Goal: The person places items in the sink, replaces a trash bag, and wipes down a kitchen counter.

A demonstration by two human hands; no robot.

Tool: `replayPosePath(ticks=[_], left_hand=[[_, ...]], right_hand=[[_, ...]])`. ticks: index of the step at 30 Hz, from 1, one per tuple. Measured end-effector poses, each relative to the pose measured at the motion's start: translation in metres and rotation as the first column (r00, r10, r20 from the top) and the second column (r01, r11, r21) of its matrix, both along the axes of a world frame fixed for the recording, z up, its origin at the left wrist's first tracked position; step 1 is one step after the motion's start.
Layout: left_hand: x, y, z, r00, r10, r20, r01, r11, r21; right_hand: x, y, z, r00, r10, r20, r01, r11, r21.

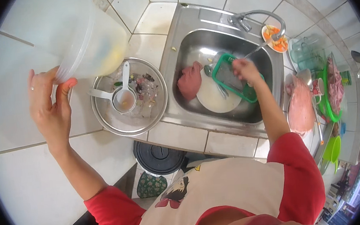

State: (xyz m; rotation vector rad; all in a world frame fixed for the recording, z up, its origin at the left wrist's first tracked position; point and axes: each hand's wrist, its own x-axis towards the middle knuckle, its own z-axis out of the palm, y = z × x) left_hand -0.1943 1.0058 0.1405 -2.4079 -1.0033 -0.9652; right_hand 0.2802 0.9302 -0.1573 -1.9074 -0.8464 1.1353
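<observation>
My left hand (52, 100) grips the rim of a translucent plastic container (97, 44), raised at the upper left. My right hand (247, 72) is curled over the upper edge of a green rectangular container (218, 75) in the steel sink, beside the thin faucet stream. Beneath that container lie a white round dish (213, 105) and some silvery utensils. A reddish cloth-like item (190, 81) sits at the sink's left. Below my raised left hand's container, a steel tray (152, 110) holds white measuring cups (123, 100) and scraps.
The curved faucet (240, 21) rises behind the sink, near a small dish of orange pieces (275, 40). At right are glassware (307, 50), pink meat (299, 102) and a green basin (332, 116). A tiled wall (22, 117) bounds the left. A black lidded bin (158, 153) stands below the counter.
</observation>
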Motion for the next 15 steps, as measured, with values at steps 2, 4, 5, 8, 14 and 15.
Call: replayPosePath(ticks=[2, 4, 5, 8, 14, 15], left_hand=[[0.013, 0.007, -0.003, 0.999, -0.051, 0.008, 0.051, 0.999, -0.003], [0.015, 0.005, -0.009, 0.999, -0.041, -0.009, 0.041, 0.999, -0.001], [0.015, 0.005, -0.012, 0.999, -0.038, -0.013, 0.038, 0.999, -0.016], [0.024, 0.007, -0.014, 0.998, -0.055, -0.031, 0.054, 0.998, -0.03], [0.025, 0.007, -0.01, 0.997, -0.08, -0.01, 0.079, 0.996, -0.04], [0.014, 0.0, -0.01, 0.998, -0.055, 0.0, 0.055, 0.997, -0.063]], right_hand=[[0.062, 0.01, -0.022, 0.893, -0.09, -0.441, 0.195, 0.961, 0.199], [0.04, 0.041, 0.003, 0.858, -0.201, -0.473, 0.308, 0.937, 0.162], [0.019, 0.056, 0.019, 0.814, -0.31, -0.492, 0.424, 0.895, 0.139], [-0.055, 0.075, 0.017, 0.979, 0.181, 0.093, -0.197, 0.957, 0.213], [-0.114, 0.068, -0.039, 0.472, 0.54, 0.697, -0.815, 0.569, 0.111], [-0.119, 0.074, -0.02, 0.472, 0.595, 0.651, -0.821, 0.565, 0.079]])
